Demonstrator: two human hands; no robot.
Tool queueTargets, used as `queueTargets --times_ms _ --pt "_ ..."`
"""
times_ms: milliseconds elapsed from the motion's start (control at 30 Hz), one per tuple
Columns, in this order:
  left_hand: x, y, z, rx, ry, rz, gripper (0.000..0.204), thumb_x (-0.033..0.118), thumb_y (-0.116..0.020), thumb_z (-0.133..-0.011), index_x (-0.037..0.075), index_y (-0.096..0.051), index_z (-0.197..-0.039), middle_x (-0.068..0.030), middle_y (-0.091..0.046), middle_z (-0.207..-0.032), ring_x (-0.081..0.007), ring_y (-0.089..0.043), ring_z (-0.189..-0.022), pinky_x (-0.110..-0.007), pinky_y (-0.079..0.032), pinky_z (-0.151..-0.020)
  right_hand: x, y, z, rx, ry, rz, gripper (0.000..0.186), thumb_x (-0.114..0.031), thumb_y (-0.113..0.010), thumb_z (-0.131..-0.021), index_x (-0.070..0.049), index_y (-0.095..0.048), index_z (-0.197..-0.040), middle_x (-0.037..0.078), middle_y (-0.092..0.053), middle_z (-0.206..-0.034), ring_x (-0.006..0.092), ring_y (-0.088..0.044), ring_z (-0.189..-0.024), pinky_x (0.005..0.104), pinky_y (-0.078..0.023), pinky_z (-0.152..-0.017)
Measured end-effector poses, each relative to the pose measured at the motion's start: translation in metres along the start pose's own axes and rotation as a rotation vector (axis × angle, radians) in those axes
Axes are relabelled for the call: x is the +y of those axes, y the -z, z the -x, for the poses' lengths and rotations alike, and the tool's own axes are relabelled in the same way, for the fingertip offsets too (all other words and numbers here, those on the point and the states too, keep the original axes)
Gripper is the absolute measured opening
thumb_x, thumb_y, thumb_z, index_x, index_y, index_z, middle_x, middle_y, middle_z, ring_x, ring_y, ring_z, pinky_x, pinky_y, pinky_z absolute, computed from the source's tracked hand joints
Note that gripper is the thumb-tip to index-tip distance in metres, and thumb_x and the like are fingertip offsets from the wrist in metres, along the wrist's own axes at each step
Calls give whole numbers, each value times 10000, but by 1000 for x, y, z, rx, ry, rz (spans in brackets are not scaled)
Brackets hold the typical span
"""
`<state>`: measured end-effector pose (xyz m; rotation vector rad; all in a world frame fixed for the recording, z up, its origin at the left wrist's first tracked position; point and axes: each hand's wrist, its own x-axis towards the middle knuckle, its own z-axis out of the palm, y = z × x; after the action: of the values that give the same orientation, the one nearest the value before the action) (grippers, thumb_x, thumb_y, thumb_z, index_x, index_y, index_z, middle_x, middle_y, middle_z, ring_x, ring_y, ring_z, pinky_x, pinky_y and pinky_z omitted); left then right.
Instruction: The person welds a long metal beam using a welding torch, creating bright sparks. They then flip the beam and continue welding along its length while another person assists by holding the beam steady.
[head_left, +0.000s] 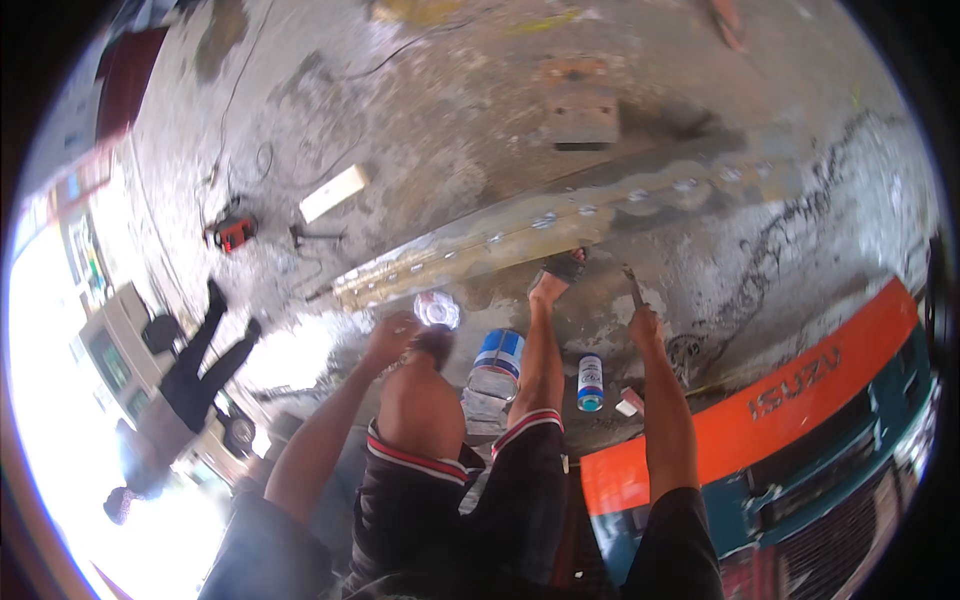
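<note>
With the right hand [646, 328], grasping a slim scraper-like tool [637, 292], tip just short of a long panel [520, 229]. With the left hand [390, 338], half-curled beside a shiny round dish [437, 308]; cannot tell whether holding it. Across the concrete floor [440, 130], from near left to far right: the panel, dotted with pale dabs. Nearer, between both hands: a blue-and-white tin [500, 352] and, farther right, a blue-and-white canister [590, 378]. At near right, an orange truck front [720, 432].
</note>
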<state>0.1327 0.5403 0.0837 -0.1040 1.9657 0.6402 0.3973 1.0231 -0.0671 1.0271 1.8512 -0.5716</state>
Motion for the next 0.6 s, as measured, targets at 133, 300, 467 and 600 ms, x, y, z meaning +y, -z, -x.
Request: queueTargets --times_ms 133,300,467,600 --pt "-3 -71 2 56 139 213 390 349 -679 -964 49 -651 -1212 -98 -741 -1014 -155 -727 -710 -291 -523 -552 -17 -8 -16 99 -9 18 358 -219 -520 -996 1 -495 -1278 264 -659 -1146 472 -640 -1056 561 -524 -867" --pt "-50 -132 -17 129 285 410 430 384 -659 -973 18 -654 -1199 -85 -736 -979 -152 -717 -721 -299 -520 -577 -10 -50 -46 214 67 127 453 -165 -562 -971 -35 -403 -1374 268 -622 -1193 453 -639 -1050 552 -536 -827" --pt "-80 -172 -24 161 288 462 391 332 -669 -965 13 -670 -1189 -122 -735 -1036 -176 -725 -746 -306 -554 -628 40 -63 -79 94 71 279 518 -154 -634 -918 -47 -404 -1370 262 -637 -1176 454 -643 -1054 547 -538 -860" --pt "-96 -196 -32 228 248 495 372 302 -658 -970 -3 -668 -1182 -170 -737 -1033 -208 -740 -766 -333 -572 -670 28 -57 -79 13 -11 320 533 -176 -708 -854 -49 -453 -1304 261 -661 -1182 447 -642 -1110 519 -538 -926"
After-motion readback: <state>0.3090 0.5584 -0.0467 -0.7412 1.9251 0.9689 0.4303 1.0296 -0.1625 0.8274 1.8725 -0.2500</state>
